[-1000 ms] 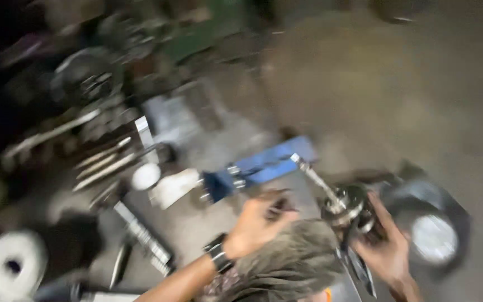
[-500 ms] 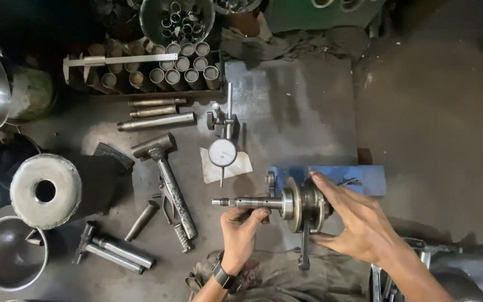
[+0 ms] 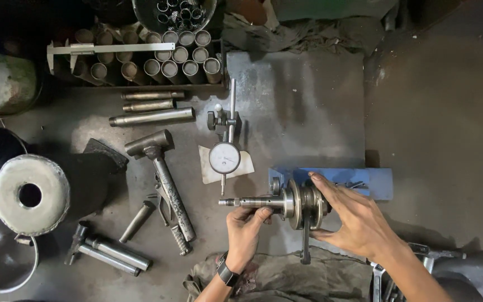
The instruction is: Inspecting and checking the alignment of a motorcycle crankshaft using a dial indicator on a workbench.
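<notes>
My left hand (image 3: pixel 245 232) grips the thin splined shaft of a metal crankshaft assembly (image 3: pixel 286 202) from below, near its left end. My right hand (image 3: pixel 349 215) cups the round flywheel discs on the right side, fingers spread over them. A connecting rod (image 3: pixel 306 241) hangs down from between the discs. The assembly is held horizontal, just in front of a blue metal stand (image 3: pixel 364 180) on a grey steel plate (image 3: pixel 303 106).
A dial gauge on its stand (image 3: pixel 225 154) sits left of the blue stand. A hammer (image 3: pixel 160 168), steel pins (image 3: pixel 152 116), punches and a caliper (image 3: pixel 107 49) over a rack of tubes lie to the left. A round drum (image 3: pixel 29 193) and bowl (image 3: pixel 1 257) stand at far left.
The view has steadied from a blurred swing to a top-down look. The crankshaft stays in both hands at about the same spot, my right fingers now spread around the discs.
</notes>
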